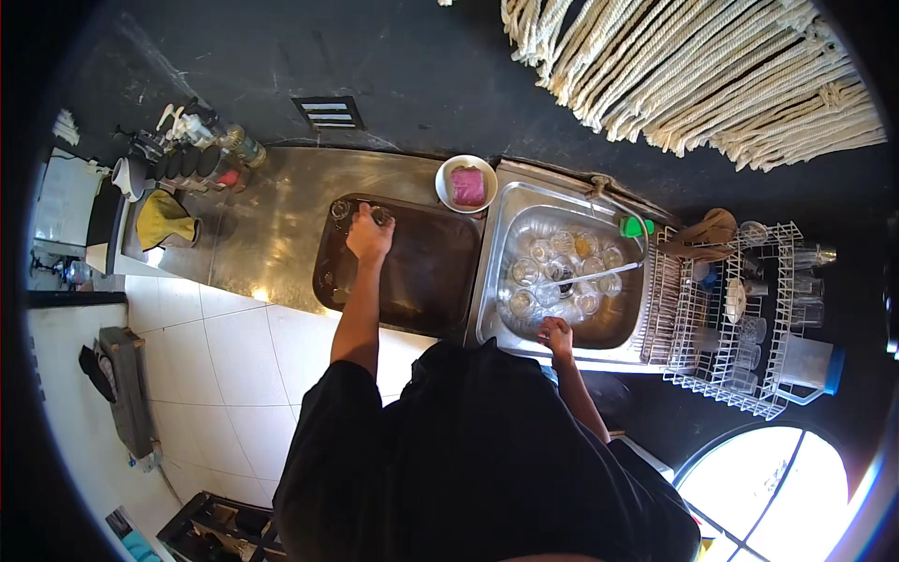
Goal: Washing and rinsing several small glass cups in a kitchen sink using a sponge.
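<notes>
My left hand (370, 237) is over the dark brown tray (428, 274), its fingers around a small drinking glass (381, 215). A second small glass (340, 208) stands in the tray's far left corner. My right hand (557, 336) hovers at the near edge of the stainless steel sink (618, 330), fingers loosely curled and apart, with nothing seen in them. Several clear glasses (525, 271) stand in the sink, one with an amber tint (584, 245). Water runs among them from the curved faucet (644, 242).
Behind the tray sits a white bowl (441, 184) with a pink sponge (468, 186). A white wire dish rack (723, 379) with glasses stands right of the sink. On the steel counter (274, 232), a yellow cloth (166, 220) and bottles (242, 144) occupy the left end. Rope fringe (674, 77) hangs at upper right.
</notes>
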Demonstrator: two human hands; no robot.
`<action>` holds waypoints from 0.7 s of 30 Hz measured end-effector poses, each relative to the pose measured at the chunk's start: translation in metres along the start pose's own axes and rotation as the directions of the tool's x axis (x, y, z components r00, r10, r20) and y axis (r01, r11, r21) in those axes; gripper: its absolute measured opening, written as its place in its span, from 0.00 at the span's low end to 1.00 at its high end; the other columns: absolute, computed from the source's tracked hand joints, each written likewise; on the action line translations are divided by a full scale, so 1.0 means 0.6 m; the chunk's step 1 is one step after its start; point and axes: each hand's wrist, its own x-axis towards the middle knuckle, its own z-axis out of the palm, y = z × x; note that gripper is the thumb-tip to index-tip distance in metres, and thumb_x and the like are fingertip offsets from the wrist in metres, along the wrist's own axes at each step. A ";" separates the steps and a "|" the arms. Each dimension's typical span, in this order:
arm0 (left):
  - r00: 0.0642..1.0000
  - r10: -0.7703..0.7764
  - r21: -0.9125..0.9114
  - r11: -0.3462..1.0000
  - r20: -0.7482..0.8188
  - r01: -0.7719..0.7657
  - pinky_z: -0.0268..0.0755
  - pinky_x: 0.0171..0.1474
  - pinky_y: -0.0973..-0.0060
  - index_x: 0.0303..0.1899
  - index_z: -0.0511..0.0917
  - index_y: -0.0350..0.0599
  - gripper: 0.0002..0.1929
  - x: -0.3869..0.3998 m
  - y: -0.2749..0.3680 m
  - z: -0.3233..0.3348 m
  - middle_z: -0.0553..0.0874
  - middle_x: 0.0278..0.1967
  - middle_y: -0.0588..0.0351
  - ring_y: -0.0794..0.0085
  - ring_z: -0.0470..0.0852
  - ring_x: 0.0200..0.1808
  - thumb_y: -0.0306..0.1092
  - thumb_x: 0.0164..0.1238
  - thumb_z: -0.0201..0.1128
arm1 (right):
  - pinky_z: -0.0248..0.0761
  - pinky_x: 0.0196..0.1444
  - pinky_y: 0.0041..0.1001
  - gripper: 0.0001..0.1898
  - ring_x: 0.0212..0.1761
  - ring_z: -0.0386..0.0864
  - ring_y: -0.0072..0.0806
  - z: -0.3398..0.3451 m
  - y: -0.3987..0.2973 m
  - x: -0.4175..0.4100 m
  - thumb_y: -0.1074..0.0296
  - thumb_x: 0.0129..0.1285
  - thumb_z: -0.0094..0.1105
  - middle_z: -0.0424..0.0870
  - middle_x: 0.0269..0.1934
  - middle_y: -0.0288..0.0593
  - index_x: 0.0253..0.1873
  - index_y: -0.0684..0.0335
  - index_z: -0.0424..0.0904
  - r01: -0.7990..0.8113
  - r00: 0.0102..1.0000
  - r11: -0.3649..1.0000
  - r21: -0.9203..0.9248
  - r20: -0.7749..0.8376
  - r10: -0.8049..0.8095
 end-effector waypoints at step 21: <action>0.990 -0.052 -0.408 0.913 -0.129 -0.006 0.72 0.44 0.69 0.52 0.75 0.41 0.21 -0.203 0.100 0.054 0.80 0.37 0.53 0.67 0.78 0.37 0.38 0.59 0.67 | 0.69 0.60 0.42 0.23 0.62 0.71 0.48 -0.031 -0.010 0.118 0.70 0.55 0.54 0.70 0.61 0.51 0.58 0.58 0.71 0.564 0.799 0.315 -0.764 0.407 -0.443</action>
